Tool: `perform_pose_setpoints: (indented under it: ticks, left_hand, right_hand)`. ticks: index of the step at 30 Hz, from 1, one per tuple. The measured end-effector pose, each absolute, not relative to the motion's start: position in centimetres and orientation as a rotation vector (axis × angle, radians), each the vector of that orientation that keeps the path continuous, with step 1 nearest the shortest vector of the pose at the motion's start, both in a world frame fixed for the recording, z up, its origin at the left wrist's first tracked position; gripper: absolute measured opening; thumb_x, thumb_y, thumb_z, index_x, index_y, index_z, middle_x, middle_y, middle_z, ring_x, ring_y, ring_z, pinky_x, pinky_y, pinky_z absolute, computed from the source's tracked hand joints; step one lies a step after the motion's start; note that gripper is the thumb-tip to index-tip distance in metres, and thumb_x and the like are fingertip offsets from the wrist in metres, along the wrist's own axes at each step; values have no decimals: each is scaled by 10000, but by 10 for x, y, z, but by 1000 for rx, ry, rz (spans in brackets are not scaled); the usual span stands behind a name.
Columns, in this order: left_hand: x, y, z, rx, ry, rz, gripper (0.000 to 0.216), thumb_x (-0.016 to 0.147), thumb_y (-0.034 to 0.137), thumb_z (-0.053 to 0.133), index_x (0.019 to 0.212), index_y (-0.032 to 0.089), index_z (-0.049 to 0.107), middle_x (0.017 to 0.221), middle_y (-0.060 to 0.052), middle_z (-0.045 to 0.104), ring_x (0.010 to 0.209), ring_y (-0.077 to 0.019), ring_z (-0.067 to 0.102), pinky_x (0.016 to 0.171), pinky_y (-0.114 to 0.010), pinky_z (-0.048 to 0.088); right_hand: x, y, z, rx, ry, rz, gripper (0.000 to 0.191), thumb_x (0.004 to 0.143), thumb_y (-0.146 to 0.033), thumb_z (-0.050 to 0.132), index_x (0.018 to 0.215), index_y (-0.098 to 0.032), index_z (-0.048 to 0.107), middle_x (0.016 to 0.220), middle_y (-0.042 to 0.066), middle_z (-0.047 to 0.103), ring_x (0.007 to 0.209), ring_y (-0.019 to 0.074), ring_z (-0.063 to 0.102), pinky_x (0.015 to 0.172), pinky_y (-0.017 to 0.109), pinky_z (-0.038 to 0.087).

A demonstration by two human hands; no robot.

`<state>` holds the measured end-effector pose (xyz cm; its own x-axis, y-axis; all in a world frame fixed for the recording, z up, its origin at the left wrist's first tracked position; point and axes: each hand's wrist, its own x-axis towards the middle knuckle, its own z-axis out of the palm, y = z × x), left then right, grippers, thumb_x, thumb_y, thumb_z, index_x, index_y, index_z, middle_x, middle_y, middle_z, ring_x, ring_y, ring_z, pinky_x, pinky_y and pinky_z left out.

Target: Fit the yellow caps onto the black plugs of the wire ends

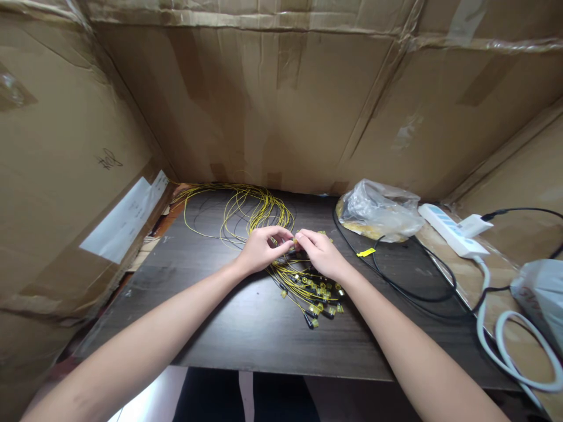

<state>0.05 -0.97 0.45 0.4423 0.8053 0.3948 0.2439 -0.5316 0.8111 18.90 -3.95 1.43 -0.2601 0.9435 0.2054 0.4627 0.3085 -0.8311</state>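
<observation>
My left hand (261,249) and my right hand (320,253) meet at the middle of a dark wooden table (211,328). Both pinch the same thin yellow wire (294,241) between their fingertips. Under and in front of the hands lies a bundle of yellow wires with small yellow and black connectors (314,296). Behind the hands the wires spread in loose yellow coils (246,208) toward the back left of the table.
Cardboard walls (281,105) close in the back and both sides. A crumpled clear plastic bag (380,211) lies at the back right. A black cable (409,287) loops beside it, with a white power strip (448,228), white cord and another bag (543,299) at the right.
</observation>
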Motion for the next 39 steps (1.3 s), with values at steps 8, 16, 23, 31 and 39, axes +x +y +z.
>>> perform_pose_setpoints:
  ticks: [8,16,23,31,39]
  left_hand:
    - [1,-10,4,2008,876,1051,159,844,285,689,903,149,744,821,-41,749,714,-133,671,592,-206,501]
    - [1,-9,4,1988,882,1061,154,842,280,680,891,142,726,814,-40,740,702,-130,663,598,-207,504]
    - [1,-10,4,2022,861,1056,156,842,289,693,893,147,735,812,-41,742,702,-132,663,588,-207,498]
    - [1,-9,4,1973,887,1067,185,845,324,699,892,150,741,815,-43,748,696,-134,665,597,-216,507]
    - [0,-10,4,2023,867,1058,151,840,281,691,894,147,735,796,-38,736,686,-128,657,578,-208,493]
  right_hand:
    - [189,-38,12,-1239,-1851,875,335,972,-383,434,720,-192,545,702,3,573,691,157,515,678,284,390]
    - [188,-40,15,-1222,-1803,841,228,937,-382,516,842,-189,591,773,3,599,726,157,529,687,277,403]
    - [188,-38,10,-1247,-1862,888,402,999,-407,380,679,-195,501,658,-1,529,655,154,492,652,287,378]
    - [190,-39,15,-1204,-1796,858,203,922,-384,541,869,-193,587,783,-1,590,721,156,521,677,276,398]
    - [188,-38,11,-1254,-1832,894,391,1000,-398,371,691,-197,502,683,4,548,681,158,513,672,289,392]
